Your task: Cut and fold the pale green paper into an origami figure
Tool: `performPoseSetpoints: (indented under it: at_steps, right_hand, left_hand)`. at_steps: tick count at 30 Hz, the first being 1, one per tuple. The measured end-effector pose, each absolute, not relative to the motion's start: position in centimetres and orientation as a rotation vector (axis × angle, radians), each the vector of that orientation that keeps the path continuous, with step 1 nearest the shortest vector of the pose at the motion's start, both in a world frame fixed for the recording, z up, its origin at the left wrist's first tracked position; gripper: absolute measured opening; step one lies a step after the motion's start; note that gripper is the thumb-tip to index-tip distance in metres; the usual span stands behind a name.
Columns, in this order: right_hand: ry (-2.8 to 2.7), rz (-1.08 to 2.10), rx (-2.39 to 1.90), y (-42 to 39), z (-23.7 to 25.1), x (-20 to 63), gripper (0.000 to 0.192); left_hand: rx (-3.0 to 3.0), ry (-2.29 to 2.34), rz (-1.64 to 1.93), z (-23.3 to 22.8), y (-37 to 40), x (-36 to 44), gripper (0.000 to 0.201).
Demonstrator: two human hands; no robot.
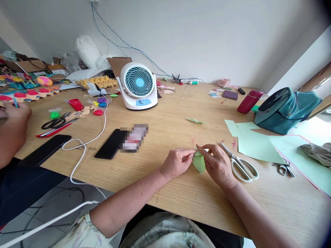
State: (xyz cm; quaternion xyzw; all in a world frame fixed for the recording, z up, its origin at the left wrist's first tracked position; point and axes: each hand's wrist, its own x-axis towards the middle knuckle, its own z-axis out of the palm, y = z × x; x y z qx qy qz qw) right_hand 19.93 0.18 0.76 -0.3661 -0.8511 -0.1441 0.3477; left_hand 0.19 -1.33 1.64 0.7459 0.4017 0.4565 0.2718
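Pinching a small folded green paper [199,162] from both sides, left hand [177,161] and right hand [217,163] are closed on it. White scissors [241,166] lie just right of them on the wooden table [165,127].

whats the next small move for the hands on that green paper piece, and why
Probably press the fold flat against the table. Both the left hand and the right hand pinch the small folded green paper at its top edge, just above the wood, so the crease looks formed but not yet pressed down. The scissors lie untouched beside the right hand, so cutting seems less likely.
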Motion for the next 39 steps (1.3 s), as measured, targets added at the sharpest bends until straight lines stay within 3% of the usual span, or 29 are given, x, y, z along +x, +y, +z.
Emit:
performPoseSetpoints:
  at_steps: [9, 22, 26, 30, 39]
  right_hand:
    - [-2.286, -0.519, -0.971, 0.0, 0.6, 19.9, 0.044]
    - [-2.277, -0.564, -0.946, -0.2, 1.1, 20.0, 0.043]
    - [-2.168, -0.580, -0.917, -0.4, 2.0, 20.3, 0.036]
    - [-2.078, -0.554, -0.873, -0.6, 2.6, 20.6, 0.024]
    - [-1.922, -0.408, -0.832, -1.1, 2.3, 20.3, 0.030]
  left_hand:
    - [1.011, 1.028, 1.074, 1.4, -0.7, 0.7, 0.025]
    - [0.305, 0.914, 1.013, 2.1, 0.4, -0.4, 0.028]
    - [0.249, 0.809, 0.944, 2.3, 0.1, -0.4, 0.017]
    - [0.279, 0.715, 0.795, 2.2, -0.6, -0.1, 0.017]
    - [0.375, 0.489, 0.538, 2.8, -1.5, -0.1, 0.031]
